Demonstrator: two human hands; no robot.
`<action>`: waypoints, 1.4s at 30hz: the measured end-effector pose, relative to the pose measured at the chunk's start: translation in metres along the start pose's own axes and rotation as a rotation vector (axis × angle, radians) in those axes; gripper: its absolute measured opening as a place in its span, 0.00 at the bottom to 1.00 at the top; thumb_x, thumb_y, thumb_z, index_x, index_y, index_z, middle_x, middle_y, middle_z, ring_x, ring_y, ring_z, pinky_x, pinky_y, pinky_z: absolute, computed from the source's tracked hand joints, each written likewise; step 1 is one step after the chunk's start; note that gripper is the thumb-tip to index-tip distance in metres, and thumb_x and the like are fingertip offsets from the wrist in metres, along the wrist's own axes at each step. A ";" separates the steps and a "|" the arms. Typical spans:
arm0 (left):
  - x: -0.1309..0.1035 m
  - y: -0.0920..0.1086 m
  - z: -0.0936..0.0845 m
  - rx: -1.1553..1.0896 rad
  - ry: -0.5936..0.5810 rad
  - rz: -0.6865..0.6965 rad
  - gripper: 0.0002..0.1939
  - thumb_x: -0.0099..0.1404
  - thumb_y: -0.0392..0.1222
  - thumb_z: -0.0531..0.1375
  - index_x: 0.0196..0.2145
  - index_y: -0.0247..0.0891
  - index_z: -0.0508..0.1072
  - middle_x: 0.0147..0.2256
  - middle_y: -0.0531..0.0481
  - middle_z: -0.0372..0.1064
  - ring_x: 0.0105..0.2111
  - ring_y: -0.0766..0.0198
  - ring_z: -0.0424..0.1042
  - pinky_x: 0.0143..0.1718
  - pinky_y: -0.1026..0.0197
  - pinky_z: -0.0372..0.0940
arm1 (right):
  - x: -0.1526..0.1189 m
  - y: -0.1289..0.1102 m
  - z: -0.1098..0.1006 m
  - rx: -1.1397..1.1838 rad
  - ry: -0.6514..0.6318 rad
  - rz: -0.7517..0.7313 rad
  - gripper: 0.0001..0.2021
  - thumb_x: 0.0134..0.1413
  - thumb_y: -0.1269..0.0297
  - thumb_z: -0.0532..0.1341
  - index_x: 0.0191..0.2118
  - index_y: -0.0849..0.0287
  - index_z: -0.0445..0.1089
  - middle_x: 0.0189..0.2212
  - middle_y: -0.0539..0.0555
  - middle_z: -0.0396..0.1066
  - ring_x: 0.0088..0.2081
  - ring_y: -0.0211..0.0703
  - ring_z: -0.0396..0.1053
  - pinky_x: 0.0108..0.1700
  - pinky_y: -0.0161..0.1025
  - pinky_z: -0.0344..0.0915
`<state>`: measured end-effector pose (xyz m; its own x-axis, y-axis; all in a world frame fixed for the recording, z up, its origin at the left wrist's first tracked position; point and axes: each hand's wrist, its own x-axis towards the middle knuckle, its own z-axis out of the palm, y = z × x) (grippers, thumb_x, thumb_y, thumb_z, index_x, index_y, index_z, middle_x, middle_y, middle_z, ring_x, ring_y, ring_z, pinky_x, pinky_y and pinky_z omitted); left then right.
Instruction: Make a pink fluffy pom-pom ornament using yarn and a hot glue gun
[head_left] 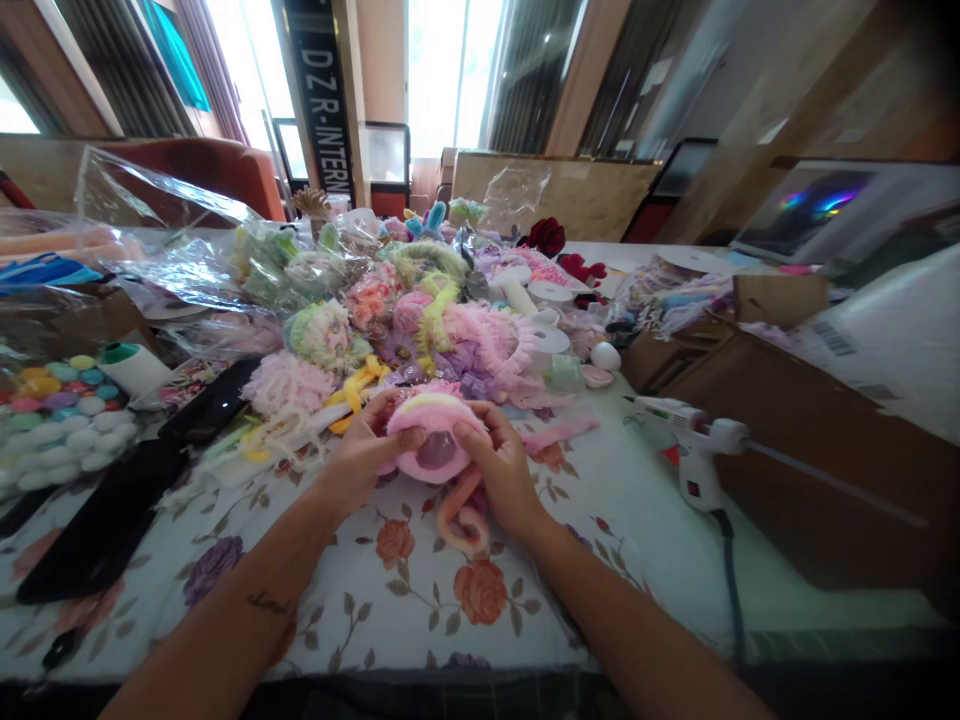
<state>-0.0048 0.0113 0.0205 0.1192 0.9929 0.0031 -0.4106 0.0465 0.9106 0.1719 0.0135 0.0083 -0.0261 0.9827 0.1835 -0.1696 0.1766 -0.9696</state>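
Note:
Both hands hold a fluffy pink ring-shaped piece (433, 468) above the flowered cloth. My left hand (367, 450) grips its left side, thumb on the front rim. On the right side, my right hand (504, 468) pinches the rim, thumb also in front. The ring has a pale yellow band along its top, and its centre looks translucent. A peach-pink fuzzy strip (471, 543) hangs curled below it, beside my right hand. Fingers behind the ring are partly hidden.
Yarn and fuzzy trims (487, 340) are heaped behind the hands. A glue gun (694, 450) with a cord lies right, by a cardboard box (825, 460). At left are dark flat devices (112, 520), pompoms (75, 430) and a white-and-green roll (135, 370).

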 end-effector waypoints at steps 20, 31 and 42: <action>0.001 0.002 -0.002 0.011 -0.033 -0.066 0.43 0.44 0.46 0.79 0.57 0.41 0.73 0.43 0.44 0.76 0.40 0.55 0.75 0.40 0.60 0.69 | 0.003 0.004 -0.001 0.124 0.028 0.067 0.16 0.53 0.49 0.70 0.40 0.55 0.73 0.34 0.48 0.72 0.35 0.41 0.66 0.38 0.37 0.65; 0.001 0.001 -0.003 0.016 -0.107 -0.051 0.45 0.43 0.49 0.79 0.59 0.43 0.72 0.47 0.43 0.76 0.44 0.53 0.75 0.42 0.59 0.70 | 0.004 0.006 -0.002 0.184 0.020 0.074 0.16 0.52 0.49 0.71 0.39 0.54 0.73 0.34 0.47 0.72 0.35 0.41 0.67 0.38 0.37 0.65; -0.003 -0.002 0.005 -0.015 -0.018 0.013 0.41 0.48 0.44 0.78 0.59 0.43 0.71 0.40 0.48 0.76 0.39 0.61 0.75 0.41 0.63 0.70 | 0.003 0.005 0.001 0.136 0.007 0.059 0.15 0.52 0.50 0.71 0.39 0.54 0.74 0.33 0.46 0.72 0.34 0.40 0.67 0.38 0.36 0.65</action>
<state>0.0005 0.0081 0.0212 0.1300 0.9913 0.0220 -0.4260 0.0357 0.9040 0.1701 0.0173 0.0040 -0.0328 0.9916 0.1254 -0.3000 0.1100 -0.9476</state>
